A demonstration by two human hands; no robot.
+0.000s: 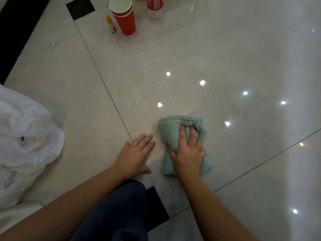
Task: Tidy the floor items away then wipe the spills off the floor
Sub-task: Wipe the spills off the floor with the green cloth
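Two hands are down on the floor (225,49), well apart from the clutter at the far end. The left hand (135,153) lies flat on the tile with its fingers straight and close together, holding nothing. Just beside it, the right hand (188,153) presses down with spread fingers on one green cloth (168,127). The cloth is a soft, nubbly terry piece, bunched into a rough oblong that sits on the glossy tile right in front of the person's knee (118,206), which is covered in dark trousers. The floor is large pale polished tiles with thin dark joints and two small black inset squares (79,7), and ceiling lights show on it as bright dots. At the far side stand what look like two red paper cups (125,20), nested one in the other. They are tapered with white rims, and the white inside of the top one is showing. Close to their left is one small slim bottle with an orange-yellow cap (111,24), upright. To their right is one clear plastic bottle with a red label (155,6), cut off by the edge of view, so I cannot tell what it holds. One tiny white scrap (53,44) lies off to the left. One crumpled white plastic bag (26,136) slumps at the left edge, its contents hidden.
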